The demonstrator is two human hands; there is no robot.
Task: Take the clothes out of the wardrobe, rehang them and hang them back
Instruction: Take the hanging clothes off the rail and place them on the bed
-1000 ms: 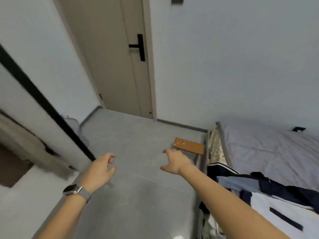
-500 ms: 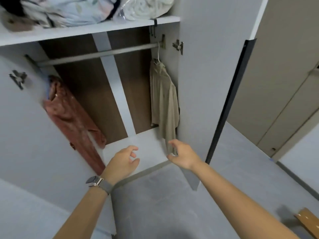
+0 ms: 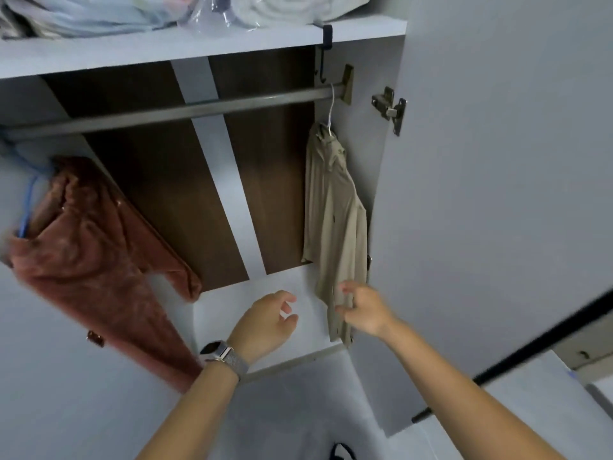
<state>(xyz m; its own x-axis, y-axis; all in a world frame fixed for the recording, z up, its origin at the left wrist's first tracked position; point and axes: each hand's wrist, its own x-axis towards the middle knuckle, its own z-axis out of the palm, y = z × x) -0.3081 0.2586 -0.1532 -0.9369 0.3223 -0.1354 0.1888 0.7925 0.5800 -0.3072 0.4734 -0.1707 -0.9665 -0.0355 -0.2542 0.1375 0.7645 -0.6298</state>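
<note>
The open wardrobe has a metal rail (image 3: 185,111) under a white shelf. A beige shirt (image 3: 335,220) hangs from a white hanger at the rail's right end. A rust-coloured fleece garment (image 3: 89,260) hangs on a blue hanger at the left. My right hand (image 3: 363,308) is at the beige shirt's lower hem, fingers loosely spread and touching the fabric; a grip is not visible. My left hand (image 3: 268,322), with a watch on its wrist, hovers over the white wardrobe floor with relaxed fingers, holding nothing.
Bagged bedding (image 3: 172,11) fills the top shelf (image 3: 199,44). The right wardrobe door (image 3: 497,194) stands open beside my right arm, with a hinge (image 3: 391,109) near the rail's end. A black hook (image 3: 323,54) hangs from the shelf edge.
The view swung from the room's door and bed to the wardrobe. Both hands reached closer in, and my right hand arrived at the beige shirt's hem.
</note>
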